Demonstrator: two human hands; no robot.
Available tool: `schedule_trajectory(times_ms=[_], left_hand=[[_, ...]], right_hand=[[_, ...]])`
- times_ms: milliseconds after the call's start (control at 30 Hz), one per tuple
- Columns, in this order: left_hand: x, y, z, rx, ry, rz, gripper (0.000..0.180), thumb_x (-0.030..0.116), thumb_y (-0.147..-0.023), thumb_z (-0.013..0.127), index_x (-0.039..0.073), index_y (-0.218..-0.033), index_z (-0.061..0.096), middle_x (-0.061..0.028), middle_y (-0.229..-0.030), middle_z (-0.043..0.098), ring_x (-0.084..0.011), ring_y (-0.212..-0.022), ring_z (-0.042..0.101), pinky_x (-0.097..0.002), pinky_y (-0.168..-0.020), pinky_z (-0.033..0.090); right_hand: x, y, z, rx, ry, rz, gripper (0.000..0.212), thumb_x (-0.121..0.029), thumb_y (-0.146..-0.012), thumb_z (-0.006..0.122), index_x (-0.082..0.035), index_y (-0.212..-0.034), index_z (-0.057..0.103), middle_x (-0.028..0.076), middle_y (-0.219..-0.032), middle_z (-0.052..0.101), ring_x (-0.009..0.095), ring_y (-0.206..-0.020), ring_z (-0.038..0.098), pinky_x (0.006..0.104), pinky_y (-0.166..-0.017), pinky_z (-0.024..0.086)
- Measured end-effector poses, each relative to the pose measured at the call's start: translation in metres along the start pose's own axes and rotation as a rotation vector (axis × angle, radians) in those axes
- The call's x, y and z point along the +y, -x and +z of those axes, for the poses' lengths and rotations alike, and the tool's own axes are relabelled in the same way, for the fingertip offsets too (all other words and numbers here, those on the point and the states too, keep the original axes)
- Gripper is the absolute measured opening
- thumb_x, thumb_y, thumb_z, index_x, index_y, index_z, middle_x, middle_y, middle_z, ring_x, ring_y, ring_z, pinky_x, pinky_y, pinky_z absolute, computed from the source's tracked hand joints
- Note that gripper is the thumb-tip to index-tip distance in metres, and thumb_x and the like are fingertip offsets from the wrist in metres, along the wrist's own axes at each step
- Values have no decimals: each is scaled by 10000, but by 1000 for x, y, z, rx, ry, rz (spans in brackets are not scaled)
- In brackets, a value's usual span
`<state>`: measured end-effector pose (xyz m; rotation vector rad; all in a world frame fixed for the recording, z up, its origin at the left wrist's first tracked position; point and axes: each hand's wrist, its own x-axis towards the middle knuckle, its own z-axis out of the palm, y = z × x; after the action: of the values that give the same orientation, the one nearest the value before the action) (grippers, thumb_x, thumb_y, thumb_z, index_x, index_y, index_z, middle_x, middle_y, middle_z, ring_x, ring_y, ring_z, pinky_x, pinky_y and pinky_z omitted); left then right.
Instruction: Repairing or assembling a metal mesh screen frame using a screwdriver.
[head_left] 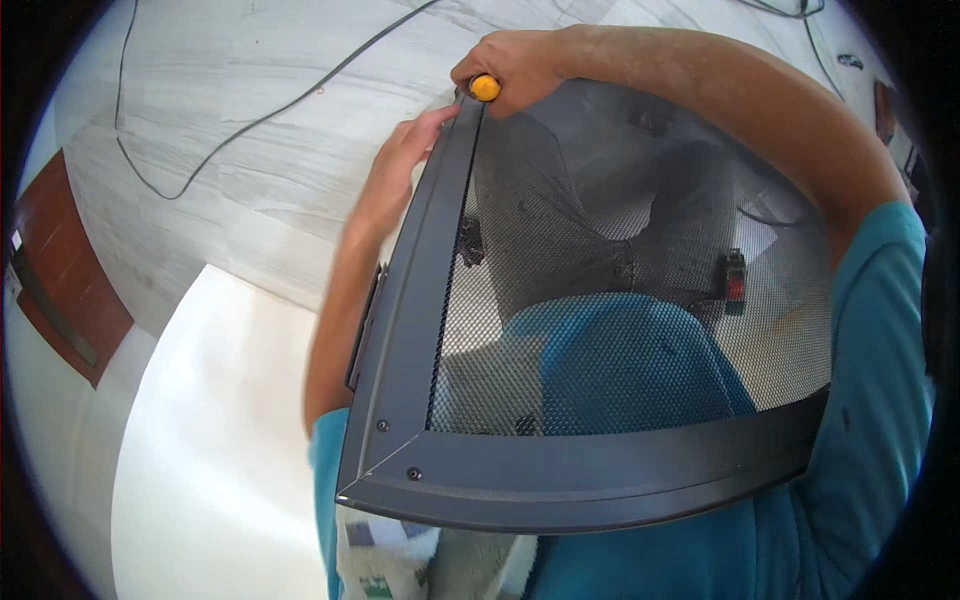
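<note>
A dark grey screen frame [580, 470] filled with black mesh [600, 240] stands tilted in front of my body. My right hand [525, 68] is at its far left corner, closed around a yellow-handled screwdriver [485, 88]. Only the round butt of the handle shows; the shaft and tip are hidden. Just below it, my left hand [405, 155] grips the outer left edge of the frame, its fingers against the rim. Two screws [414, 474] sit at the near left corner, on either side of the mitred joint. A dark bracket [368, 325] juts from the left side.
On the pale, veined floor [260, 60] a black cable [290, 105] curves. A white panel [220, 430] lies to my left, with a brown door [75, 270] beyond. A patterned cloth [385, 560] is under the frame. A red-and-black object [735, 285] shows through the mesh.
</note>
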<state>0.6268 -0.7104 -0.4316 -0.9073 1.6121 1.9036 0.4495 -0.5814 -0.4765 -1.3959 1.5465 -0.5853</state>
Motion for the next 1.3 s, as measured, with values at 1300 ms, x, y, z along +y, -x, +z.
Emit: schedule_trajectory(times_ms=[1300], left_hand=[[-29, -15, 44, 319, 472, 718, 841, 658, -876, 59, -12, -707, 537, -100, -689, 514, -152, -624, 482, -277, -614, 434]], right_hand=[[-8, -7, -2, 529, -440, -54, 201, -194, -683, 618, -54, -814, 559, 50, -685, 554, 178, -642, 536, 319, -607, 437]])
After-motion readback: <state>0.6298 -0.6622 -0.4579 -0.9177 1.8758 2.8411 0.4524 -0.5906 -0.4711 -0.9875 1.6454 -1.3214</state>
